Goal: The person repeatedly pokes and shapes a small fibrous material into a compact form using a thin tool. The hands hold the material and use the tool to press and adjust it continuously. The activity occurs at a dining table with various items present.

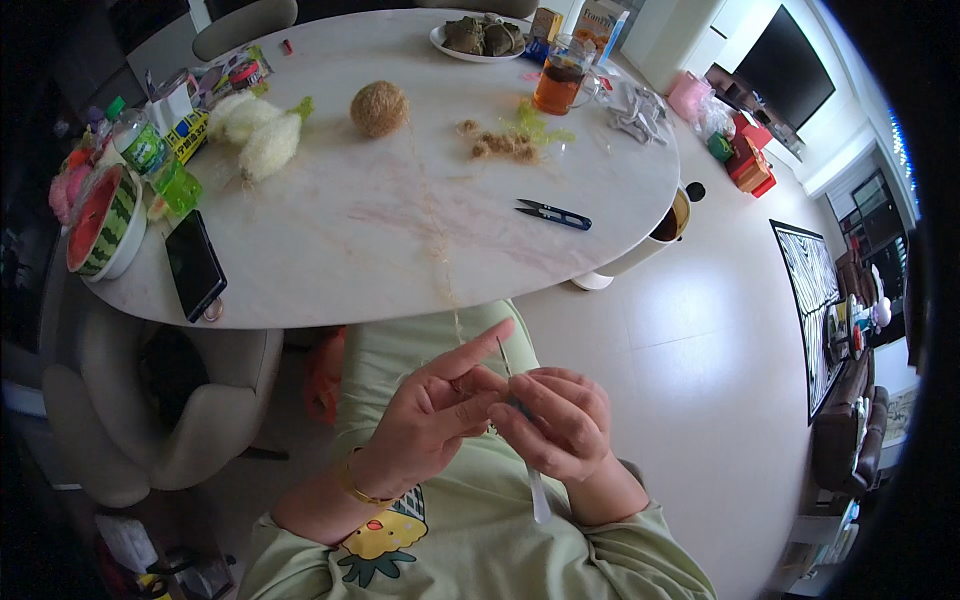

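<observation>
Over my lap, my right hand (559,424) grips a crochet hook, its thin metal shaft (504,356) pointing up and its pale handle (541,499) showing below the palm. Close against it, my left hand (439,401) has the index finger stretched out, while thumb and other fingers pinch together by the hook. A thin, fuzzy tan yarn (435,236) runs from a brown yarn ball (379,109) across the marble table (322,247) down to my left hand. Whatever lies between the fingertips is mostly hidden.
Blue-handled thread snips (555,214) lie near the right edge, below brown yarn scraps (506,147). A glass mug of tea (560,79) stands farther back. On the left are white fuzzy yarn (270,146), a phone (195,264), a green bottle (154,154) and cut watermelon (112,225).
</observation>
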A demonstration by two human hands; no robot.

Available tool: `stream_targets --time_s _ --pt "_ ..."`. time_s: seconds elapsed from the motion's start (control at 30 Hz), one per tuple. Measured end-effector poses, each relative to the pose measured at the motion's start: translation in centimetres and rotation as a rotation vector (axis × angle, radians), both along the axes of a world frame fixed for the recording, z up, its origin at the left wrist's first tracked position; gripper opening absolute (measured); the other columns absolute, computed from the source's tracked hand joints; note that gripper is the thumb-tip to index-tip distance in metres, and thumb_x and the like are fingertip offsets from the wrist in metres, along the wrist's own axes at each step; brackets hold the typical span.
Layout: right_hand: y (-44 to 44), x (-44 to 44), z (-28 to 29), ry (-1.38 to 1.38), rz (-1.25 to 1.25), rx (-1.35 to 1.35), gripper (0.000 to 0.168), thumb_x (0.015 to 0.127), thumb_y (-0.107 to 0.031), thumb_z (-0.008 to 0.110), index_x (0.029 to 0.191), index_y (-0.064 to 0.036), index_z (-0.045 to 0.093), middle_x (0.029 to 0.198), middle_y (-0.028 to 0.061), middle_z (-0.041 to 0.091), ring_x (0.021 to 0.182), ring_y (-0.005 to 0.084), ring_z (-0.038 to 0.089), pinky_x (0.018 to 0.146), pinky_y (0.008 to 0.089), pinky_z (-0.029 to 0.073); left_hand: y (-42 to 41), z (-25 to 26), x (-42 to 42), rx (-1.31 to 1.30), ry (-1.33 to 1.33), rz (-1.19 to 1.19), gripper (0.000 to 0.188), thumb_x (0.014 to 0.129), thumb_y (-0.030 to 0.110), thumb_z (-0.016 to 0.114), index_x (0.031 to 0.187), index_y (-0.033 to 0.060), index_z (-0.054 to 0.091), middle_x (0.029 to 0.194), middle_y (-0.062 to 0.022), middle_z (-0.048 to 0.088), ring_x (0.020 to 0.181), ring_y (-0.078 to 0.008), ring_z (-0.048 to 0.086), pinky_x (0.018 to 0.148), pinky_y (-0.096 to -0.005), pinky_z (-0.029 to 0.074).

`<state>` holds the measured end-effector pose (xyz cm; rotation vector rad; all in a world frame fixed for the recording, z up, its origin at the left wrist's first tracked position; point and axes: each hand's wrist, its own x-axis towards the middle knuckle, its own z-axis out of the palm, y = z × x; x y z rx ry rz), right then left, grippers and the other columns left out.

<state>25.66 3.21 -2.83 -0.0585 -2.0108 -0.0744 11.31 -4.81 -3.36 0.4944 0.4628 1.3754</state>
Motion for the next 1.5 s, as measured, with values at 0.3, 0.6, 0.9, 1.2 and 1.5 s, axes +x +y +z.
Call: stream_targets --time_s 0.3,0.6,0.9,1.2,1.5 --pt "-1.1 0.4 0.1 0.433 0.505 -1.271 0.019 0.100 -0.021 0.030 0.103 -0.003 0.036 0.084 0.0106 0.055 0.070 0.0321 0.065 0.063 0.0373 0.055 0.8 -0.5 -0.7 0.079 -0.186 -0.188 0.059 0.089 0.003 0.054 0.142 0.0049 0.027 0.092 -0.0042 0.059 0.076 -0.0075 0.051 0.060 -0.0171 0.035" --pt "-0.8 0.5 -0.1 0.233 0.337 -0.984 0.008 0.087 -0.011 0.054 0.089 -0.003 0.053 0.090 0.0127 0.060 0.077 0.0256 0.063 0.060 0.0316 0.051 0.0 1.0 0.6 0.137 0.280 0.114 0.060 0.090 0.000 0.053 0.143 0.0053 0.024 0.092 -0.0056 0.059 0.081 -0.0092 0.053 0.078 -0.0222 0.044" --pt "-0.7 0.4 -0.9 0.436 0.556 -0.910 0.012 0.094 -0.014 0.049 0.100 -0.004 0.050 0.088 0.0174 0.061 0.076 0.0222 0.062 0.061 0.0301 0.051 0.4 1.4 -0.7 0.058 -0.088 -0.150 0.062 0.086 0.001 0.056 0.140 -0.0031 0.025 0.079 -0.0038 0.059 0.067 -0.0090 0.051 0.064 -0.0204 0.040" --pt "-0.3 0.8 -0.4 0.175 0.175 -0.722 0.003 0.086 -0.009 0.057 0.085 -0.006 0.059 0.094 0.0110 0.063 0.074 0.0192 0.063 0.061 0.0264 0.048 0.3 0.7 0.1 0.189 0.307 0.079 0.062 0.090 0.000 0.053 0.143 0.0067 0.023 0.090 -0.0047 0.060 0.082 -0.0078 0.054 0.075 -0.0203 0.044" --pt "-1.0 1.0 -1.1 0.304 0.531 -1.321 0.011 0.092 -0.009 0.052 0.096 0.000 0.057 0.095 0.0164 0.063 0.084 0.0243 0.064 0.069 0.0329 0.050 0.2 1.1 -0.4 0.055 0.159 -0.059 0.056 0.090 0.002 0.052 0.141 0.0051 0.029 0.092 -0.0049 0.060 0.083 -0.0089 0.055 0.076 -0.0195 0.043"
